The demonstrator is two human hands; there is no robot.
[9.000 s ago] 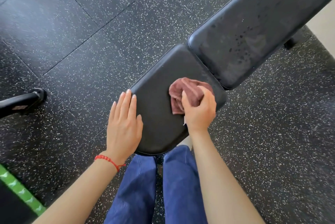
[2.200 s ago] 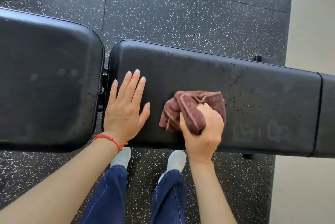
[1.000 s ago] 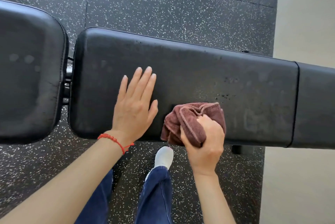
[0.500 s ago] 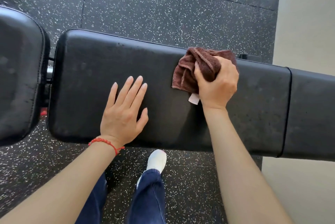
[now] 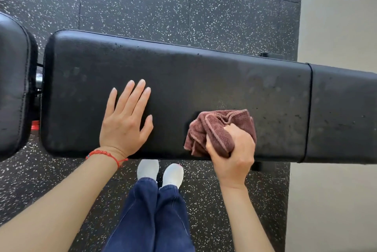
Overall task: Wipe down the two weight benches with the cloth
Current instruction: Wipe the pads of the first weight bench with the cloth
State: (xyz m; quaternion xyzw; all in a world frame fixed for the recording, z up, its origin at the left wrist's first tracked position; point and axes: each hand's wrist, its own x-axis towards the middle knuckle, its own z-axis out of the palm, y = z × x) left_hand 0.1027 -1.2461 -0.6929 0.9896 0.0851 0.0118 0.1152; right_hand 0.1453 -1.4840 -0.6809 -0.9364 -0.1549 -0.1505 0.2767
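Cloth (image 5: 216, 129) is soft, light terry, bunches easily; R hand (image 5: 232, 156) fisted round it at near edge of bench pad (image 5: 204, 76). L hand (image 5: 125, 123) flat, fingers apart, on pad left of cloth. Grip wad's middle imo.

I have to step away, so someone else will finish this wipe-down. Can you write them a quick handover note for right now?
Left hand: open, flat on the long back pad, bracing.
Right hand: shut on the maroon cloth, pressed to the pad's near edge, right of centre.
Done: cannot confirm any section finished.
Left: dark specks and smudges show right of the cloth, up to and past the seam; check the seat pad at left. A second bench is not in view.
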